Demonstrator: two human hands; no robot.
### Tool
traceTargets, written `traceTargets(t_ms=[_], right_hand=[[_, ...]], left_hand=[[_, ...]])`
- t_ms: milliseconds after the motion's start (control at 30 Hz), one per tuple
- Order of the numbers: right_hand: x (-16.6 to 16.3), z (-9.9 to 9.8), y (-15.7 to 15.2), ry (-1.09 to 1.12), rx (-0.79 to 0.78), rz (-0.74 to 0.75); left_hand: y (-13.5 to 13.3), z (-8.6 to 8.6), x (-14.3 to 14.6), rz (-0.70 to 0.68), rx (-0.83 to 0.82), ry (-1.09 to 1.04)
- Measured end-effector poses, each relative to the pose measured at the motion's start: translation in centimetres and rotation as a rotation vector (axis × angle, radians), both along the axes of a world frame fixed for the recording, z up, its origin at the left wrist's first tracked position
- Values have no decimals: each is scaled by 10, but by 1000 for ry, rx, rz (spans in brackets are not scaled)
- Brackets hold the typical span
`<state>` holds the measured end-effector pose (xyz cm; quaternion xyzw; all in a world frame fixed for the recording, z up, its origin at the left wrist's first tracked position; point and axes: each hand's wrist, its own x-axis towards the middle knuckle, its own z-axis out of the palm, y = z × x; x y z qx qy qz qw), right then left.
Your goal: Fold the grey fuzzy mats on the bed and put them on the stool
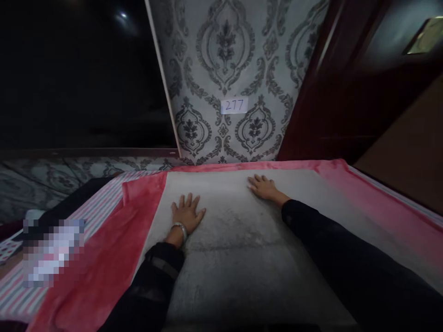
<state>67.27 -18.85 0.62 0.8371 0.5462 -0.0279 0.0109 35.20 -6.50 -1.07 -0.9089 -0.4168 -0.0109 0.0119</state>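
Note:
A large pale grey sheet (221, 272), darker and smudged toward its middle, lies over a red plush cloth (114, 244). My left hand (187, 214) rests palm down on the sheet's left part, fingers spread, with a bracelet (181, 229) at the wrist. Farther back and to the right, my right hand (263, 187) also lies on the sheet near its far edge, fingers apart. Neither hand holds anything. A faint crease runs across the sheet between my forearms.
Striped fabric (107, 203) shows under the red cloth at left, near a blurred-out patch (53, 253). Behind stands a patterned wall (224, 60) with a paper label (234, 105) reading 277. A dark screen (79, 78) is at left, a dark red door (332, 101) at right.

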Motion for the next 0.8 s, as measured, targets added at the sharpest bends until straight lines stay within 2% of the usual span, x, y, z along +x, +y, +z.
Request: traceTargets(t_ms=[33,100,167,200,233,300,433,533,600,700,733,800], right_hand=[[-16,0,12,-8,31,84],[-56,-7,36,9,93,366],[-91,-17,56,81,88,639],[-102,-22,66,108,78,712],[-107,-25,75,119,66,736],[-101,-27,95,93,50,666],[-67,-13,131,25,2,353],[-67,-8,139,6,9,175],[-82,-12,131,-25,76,271],[-100,-28,105,2,118,626],[-98,-33,95,27,102,702],[-77,-38,78,44,81,694]], left_hand=[[0,-1,0,-2,-2,-7],[-1,-3,0,5,0,-21],[-1,-5,-1,23,2,-33],[-1,-6,-1,31,2,-38],[-1,-6,-1,36,1,-41],[-1,-7,-1,34,-4,-44],[-1,-7,-2,29,-20,-59],[0,-8,-2,28,-31,-63],[2,-9,-2,24,-28,-66],[4,-11,-2,14,-15,-70],[4,-11,-2,11,-11,-72],[5,-11,-2,9,-3,-75]])
